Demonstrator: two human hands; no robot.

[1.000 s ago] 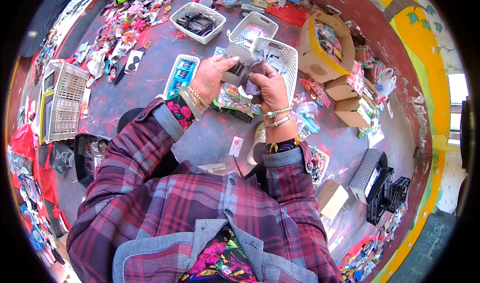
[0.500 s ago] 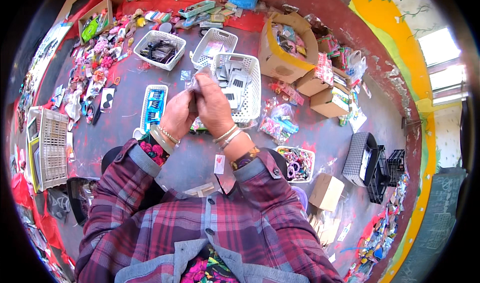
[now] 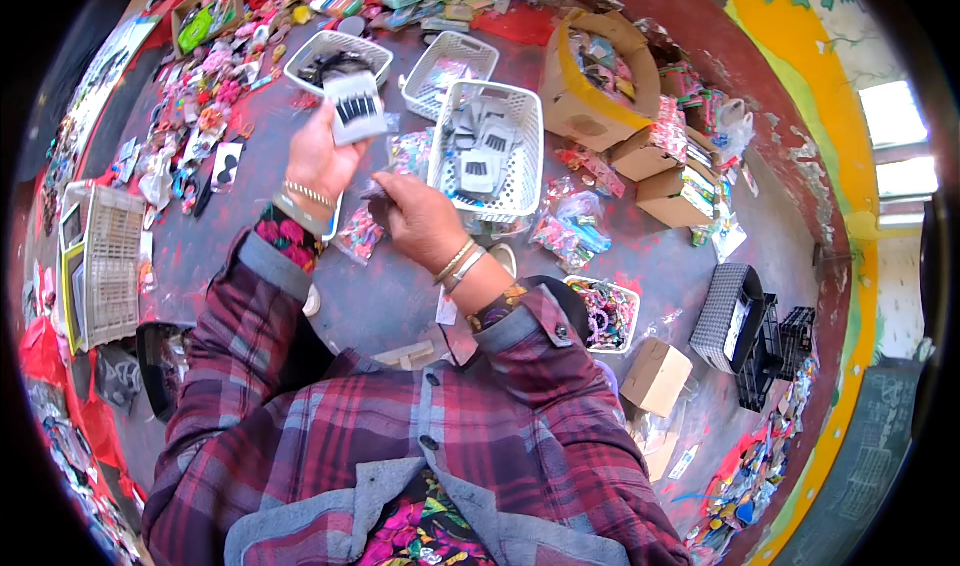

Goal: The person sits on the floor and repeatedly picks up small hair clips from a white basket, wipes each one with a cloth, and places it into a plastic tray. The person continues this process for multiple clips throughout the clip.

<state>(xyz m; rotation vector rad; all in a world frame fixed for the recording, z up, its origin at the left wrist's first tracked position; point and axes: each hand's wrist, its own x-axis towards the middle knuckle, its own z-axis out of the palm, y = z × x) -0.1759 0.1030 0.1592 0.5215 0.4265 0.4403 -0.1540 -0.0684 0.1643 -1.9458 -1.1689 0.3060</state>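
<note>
My left hand (image 3: 325,156) grips a white card with a row of short black bars, maybe hair clips (image 3: 356,109), held up in front of the basket of dark items. My right hand (image 3: 425,224) is lower and nearer, its thumb and fingers pinched on a small dark brownish piece that I cannot make out. Just beyond my right hand stands a white perforated basket (image 3: 532,166), with several similar cards (image 3: 488,151) in clear wrapping inside. Under and between my hands lie small bags of pink and coloured pieces (image 3: 360,232).
A white basket of dark items (image 3: 380,56) and another white basket (image 3: 490,66) stand farther off. Cardboard boxes (image 3: 590,116) are on the right. Hair accessories (image 3: 215,86) lie heaped on the left. A tray of coloured bands (image 3: 632,336) sits near right.
My hands, together before, have parted. The left has moved up and left with the card now facing up in view; the right has dropped lower and nearer. The view has shifted slightly.
</note>
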